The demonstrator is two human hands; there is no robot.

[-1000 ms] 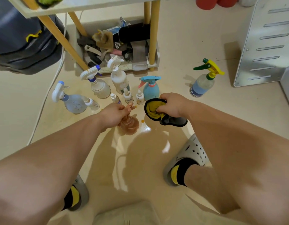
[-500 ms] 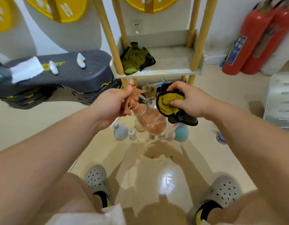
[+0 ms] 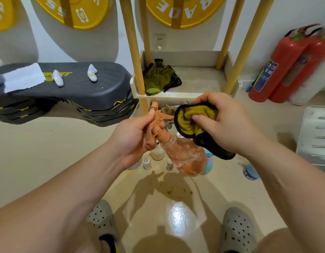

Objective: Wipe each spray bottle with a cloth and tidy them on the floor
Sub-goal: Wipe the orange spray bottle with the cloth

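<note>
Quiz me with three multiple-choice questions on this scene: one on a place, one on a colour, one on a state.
1. Where does the spare green cloth lie? A on the floor; B on the shelf; C on the black step.
2. What colour is the spray bottle in the left hand? A blue; B orange; C white.
3. What is the right hand doing? A hanging empty; B pressing the floor; C gripping the yellow cloth.
Answers: B, it lies bunched on the shelf; B, trigger and body are orange; C, its fingers curl round the cloth.
</note>
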